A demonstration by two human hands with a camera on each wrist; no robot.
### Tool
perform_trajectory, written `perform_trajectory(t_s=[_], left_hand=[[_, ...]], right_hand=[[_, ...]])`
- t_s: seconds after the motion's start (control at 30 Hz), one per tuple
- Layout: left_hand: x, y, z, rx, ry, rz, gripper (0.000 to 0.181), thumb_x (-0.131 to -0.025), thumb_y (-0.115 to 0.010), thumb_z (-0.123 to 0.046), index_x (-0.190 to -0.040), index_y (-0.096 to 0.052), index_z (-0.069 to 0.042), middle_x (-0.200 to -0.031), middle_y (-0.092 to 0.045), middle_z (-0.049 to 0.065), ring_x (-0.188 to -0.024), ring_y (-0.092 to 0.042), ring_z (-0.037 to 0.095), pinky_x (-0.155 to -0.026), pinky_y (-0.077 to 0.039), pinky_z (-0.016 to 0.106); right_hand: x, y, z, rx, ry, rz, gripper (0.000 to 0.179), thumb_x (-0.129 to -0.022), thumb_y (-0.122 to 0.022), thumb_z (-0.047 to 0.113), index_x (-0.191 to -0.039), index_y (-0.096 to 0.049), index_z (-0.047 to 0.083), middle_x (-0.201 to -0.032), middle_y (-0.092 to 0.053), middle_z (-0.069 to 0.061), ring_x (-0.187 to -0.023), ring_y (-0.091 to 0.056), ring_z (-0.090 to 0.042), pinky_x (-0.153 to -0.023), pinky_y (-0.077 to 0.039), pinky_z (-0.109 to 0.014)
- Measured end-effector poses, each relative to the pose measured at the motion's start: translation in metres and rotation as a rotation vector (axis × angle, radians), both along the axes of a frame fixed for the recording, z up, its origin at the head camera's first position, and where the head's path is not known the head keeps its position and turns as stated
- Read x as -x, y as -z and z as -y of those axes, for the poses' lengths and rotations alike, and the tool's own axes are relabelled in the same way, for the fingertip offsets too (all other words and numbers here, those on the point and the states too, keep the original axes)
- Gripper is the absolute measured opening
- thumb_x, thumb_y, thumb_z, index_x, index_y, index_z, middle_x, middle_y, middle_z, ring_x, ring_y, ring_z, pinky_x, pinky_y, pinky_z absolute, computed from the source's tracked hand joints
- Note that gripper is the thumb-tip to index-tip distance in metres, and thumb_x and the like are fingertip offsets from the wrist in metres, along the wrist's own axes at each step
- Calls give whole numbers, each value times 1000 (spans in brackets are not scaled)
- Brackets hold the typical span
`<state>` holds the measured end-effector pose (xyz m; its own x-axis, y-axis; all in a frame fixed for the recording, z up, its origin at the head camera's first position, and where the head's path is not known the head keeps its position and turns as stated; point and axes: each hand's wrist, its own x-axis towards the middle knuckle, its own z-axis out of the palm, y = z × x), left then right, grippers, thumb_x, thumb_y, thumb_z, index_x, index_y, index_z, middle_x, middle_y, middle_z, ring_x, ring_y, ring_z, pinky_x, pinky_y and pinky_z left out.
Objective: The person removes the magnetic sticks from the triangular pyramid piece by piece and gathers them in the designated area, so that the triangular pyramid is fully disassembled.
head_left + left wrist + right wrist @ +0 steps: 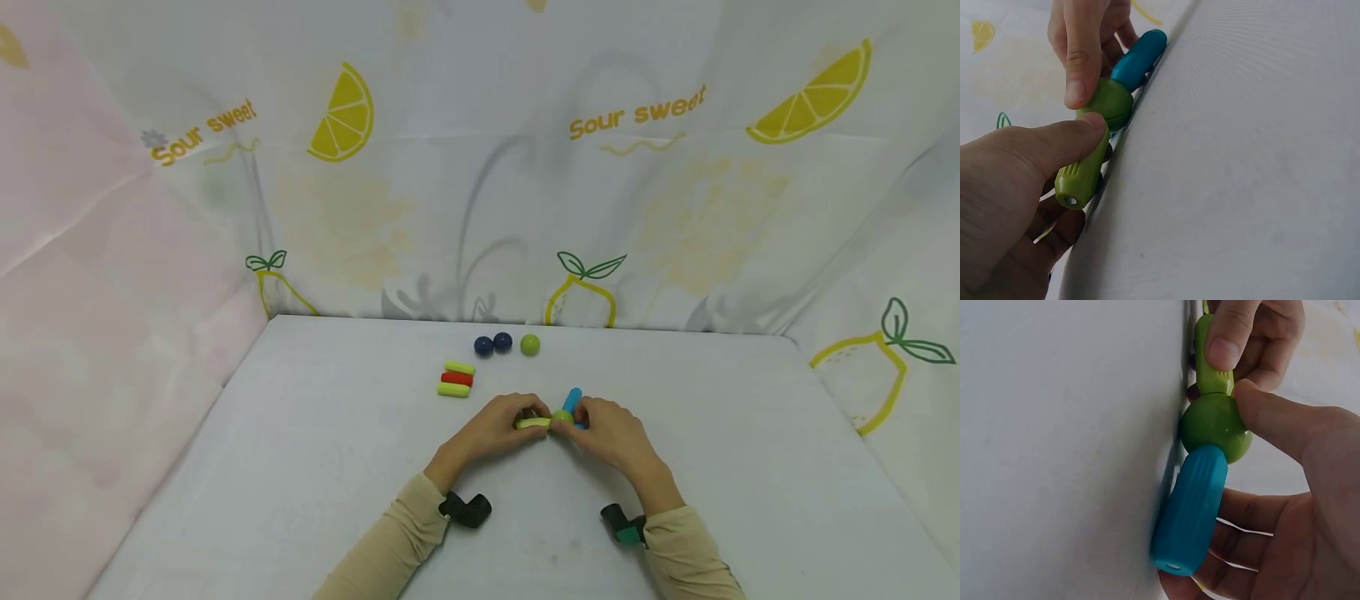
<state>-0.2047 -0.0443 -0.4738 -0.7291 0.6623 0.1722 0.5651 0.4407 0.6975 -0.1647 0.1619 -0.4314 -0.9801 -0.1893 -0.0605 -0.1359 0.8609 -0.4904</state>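
Observation:
Both hands meet over the white table, working on joined toy building pieces. My left hand (498,427) pinches a yellow-green rod (534,423) between thumb and fingers. One end of that rod meets a green ball (1210,422). My right hand (611,433) grips this ball, its thumb pressed on the side. A blue rod (1191,512) runs out from the ball, at an angle to the yellow-green one. In the head view another bit of blue shows under the right fingers, mostly hidden. Left thumb and right thumb lie close together in the left wrist view.
Farther back on the table (315,467) sit two dark blue balls (492,343) and a green ball (530,344). Left of centre, a red rod (457,379) lies between two yellow-green rods (453,389). A lemon-printed cloth (465,167) hangs behind.

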Motion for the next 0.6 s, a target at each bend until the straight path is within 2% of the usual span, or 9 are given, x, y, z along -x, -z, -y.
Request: perform_trajectory(t_s=[0.3, 0.6], left_hand=[[1, 0, 2, 4, 30, -10, 22, -90, -64, -26, -110, -63, -17, -101, -67, -5, -86, -57, 2, -80, -46, 18], [2, -3, 6, 15, 52, 10, 22, -91, -63, -25, -111, -64, -17, -103, -67, -5, -88, -57, 3, -82, -47, 19]], right_hand=[[3, 3, 1, -6, -9, 35, 33, -87, -62, 43, -76, -53, 13, -67, -48, 1, -59, -44, -13, -51, -32, -26], [8, 8, 1, 23, -51, 47, 28, -87, -62, 39, -76, -53, 15, -68, -48, 2, -62, -45, -12, -54, -33, -26]])
